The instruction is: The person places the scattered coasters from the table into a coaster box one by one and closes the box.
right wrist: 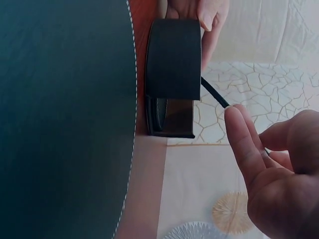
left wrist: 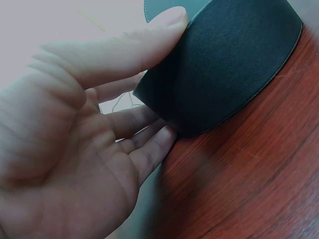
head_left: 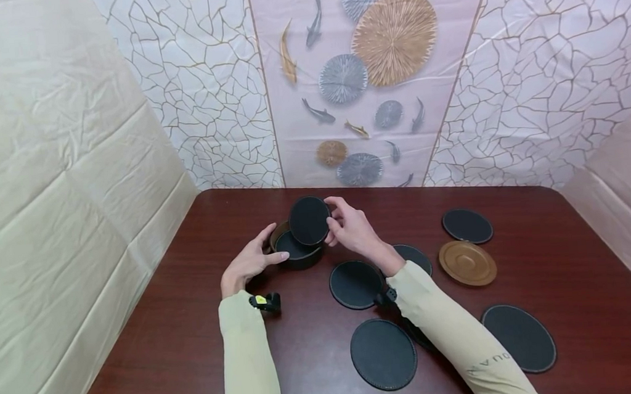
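In the head view my left hand (head_left: pixel 247 263) grips the left side of a round black coaster holder (head_left: pixel 305 261) standing on the table. Its thumb lies along the holder's rim in the left wrist view, the fingers behind the wall. My right hand (head_left: pixel 352 225) pinches a round black coaster (head_left: pixel 308 220) by its right edge, tilted above the holder's opening. From the right wrist, the coaster (right wrist: pixel 215 92) appears edge-on between thumb and fingers, its far end at the holder's rim. A gap shows in the holder's wall (right wrist: pixel 172 59), with a coaster lying inside.
Black stitched coasters lie about the right half of the table (head_left: pixel 318 370), including one near the front (head_left: pixel 383 353) and one at the far right (head_left: pixel 466 225). A brown ringed disc (head_left: pixel 467 263) lies beside the latter. My right forearm partly covers others. A patterned curtain (head_left: pixel 219 105) hangs behind.
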A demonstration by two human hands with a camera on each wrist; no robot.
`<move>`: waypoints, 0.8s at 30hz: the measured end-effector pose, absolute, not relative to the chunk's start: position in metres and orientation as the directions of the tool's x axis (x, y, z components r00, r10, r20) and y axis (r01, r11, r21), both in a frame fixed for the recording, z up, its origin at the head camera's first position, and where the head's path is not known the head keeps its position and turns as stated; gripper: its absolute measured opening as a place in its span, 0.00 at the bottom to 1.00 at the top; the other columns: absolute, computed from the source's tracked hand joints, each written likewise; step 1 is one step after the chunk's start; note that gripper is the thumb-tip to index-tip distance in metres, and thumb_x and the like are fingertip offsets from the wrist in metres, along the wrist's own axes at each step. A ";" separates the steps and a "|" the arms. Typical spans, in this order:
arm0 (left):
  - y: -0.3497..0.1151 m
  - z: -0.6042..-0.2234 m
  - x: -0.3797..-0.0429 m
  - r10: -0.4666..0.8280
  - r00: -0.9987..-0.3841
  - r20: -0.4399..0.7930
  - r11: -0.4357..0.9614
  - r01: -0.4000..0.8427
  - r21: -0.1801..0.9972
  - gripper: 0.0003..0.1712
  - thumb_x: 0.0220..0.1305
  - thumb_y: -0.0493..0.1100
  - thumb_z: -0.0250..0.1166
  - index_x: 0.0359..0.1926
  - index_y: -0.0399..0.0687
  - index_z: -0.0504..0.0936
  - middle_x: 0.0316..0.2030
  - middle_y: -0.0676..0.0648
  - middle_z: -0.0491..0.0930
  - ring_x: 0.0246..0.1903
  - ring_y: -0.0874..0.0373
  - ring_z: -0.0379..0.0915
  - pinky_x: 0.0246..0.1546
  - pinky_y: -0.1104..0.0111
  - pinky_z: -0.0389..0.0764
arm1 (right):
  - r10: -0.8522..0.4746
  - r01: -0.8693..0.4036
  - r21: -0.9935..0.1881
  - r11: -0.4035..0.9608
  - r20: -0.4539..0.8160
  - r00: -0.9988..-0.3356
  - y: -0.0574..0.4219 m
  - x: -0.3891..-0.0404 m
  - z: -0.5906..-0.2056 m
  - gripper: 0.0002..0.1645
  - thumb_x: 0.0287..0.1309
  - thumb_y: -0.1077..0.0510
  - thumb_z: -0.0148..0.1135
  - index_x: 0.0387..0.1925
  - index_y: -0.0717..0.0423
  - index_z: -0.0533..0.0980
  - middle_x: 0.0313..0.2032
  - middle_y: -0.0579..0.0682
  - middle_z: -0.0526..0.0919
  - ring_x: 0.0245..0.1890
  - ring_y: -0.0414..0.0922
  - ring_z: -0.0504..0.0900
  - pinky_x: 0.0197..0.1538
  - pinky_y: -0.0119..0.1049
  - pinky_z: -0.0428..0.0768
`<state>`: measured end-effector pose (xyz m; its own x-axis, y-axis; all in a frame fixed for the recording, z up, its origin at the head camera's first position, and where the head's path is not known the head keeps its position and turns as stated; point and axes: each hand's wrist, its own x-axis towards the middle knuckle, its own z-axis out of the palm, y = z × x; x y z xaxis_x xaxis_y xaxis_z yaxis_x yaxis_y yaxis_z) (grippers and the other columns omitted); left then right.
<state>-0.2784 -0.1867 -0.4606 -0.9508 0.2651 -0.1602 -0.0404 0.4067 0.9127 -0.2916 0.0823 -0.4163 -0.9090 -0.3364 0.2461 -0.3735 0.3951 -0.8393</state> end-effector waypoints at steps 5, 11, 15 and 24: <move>-0.185 -0.459 -0.278 0.267 -0.950 -0.161 0.394 -0.044 0.918 0.53 0.58 0.48 0.72 0.78 0.60 0.50 0.75 0.47 0.55 0.75 0.47 0.48 0.74 0.50 0.54 | -0.333 -0.349 -0.856 0.381 0.225 -0.916 0.076 -0.292 -0.417 0.27 0.69 0.64 0.54 0.67 0.53 0.63 0.37 0.58 0.80 0.21 0.44 0.86 0.34 0.51 0.85; -0.185 -0.459 -0.279 0.272 -0.947 -0.170 0.378 -0.057 0.924 0.53 0.59 0.46 0.71 0.78 0.58 0.49 0.75 0.45 0.55 0.75 0.46 0.49 0.74 0.49 0.53 | -0.346 -0.336 -0.850 0.404 0.198 -0.917 0.068 -0.291 -0.420 0.27 0.68 0.63 0.54 0.67 0.54 0.64 0.37 0.58 0.81 0.21 0.43 0.86 0.34 0.47 0.86; -0.184 -0.456 -0.279 0.274 -0.942 -0.191 0.379 -0.077 0.922 0.54 0.60 0.44 0.71 0.78 0.57 0.47 0.76 0.45 0.52 0.76 0.45 0.46 0.75 0.49 0.50 | -0.344 -0.333 -0.850 0.409 0.194 -0.919 0.064 -0.291 -0.422 0.27 0.68 0.64 0.54 0.66 0.55 0.64 0.37 0.59 0.82 0.21 0.43 0.86 0.33 0.46 0.86; -0.179 -0.428 -0.263 0.286 -0.936 -0.204 0.372 -0.087 0.924 0.52 0.60 0.41 0.70 0.78 0.51 0.48 0.76 0.41 0.52 0.75 0.43 0.47 0.74 0.49 0.53 | -0.363 -0.341 -0.852 0.398 0.195 -0.911 0.053 -0.287 -0.424 0.27 0.68 0.64 0.55 0.66 0.57 0.64 0.35 0.58 0.83 0.20 0.45 0.86 0.32 0.44 0.86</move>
<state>-0.2632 -0.1793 -0.4285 -0.9364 0.2859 -0.2036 -0.0873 0.3719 0.9242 -0.2870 0.0532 -0.4242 -0.9112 -0.3629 0.1948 -0.3407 0.3983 -0.8516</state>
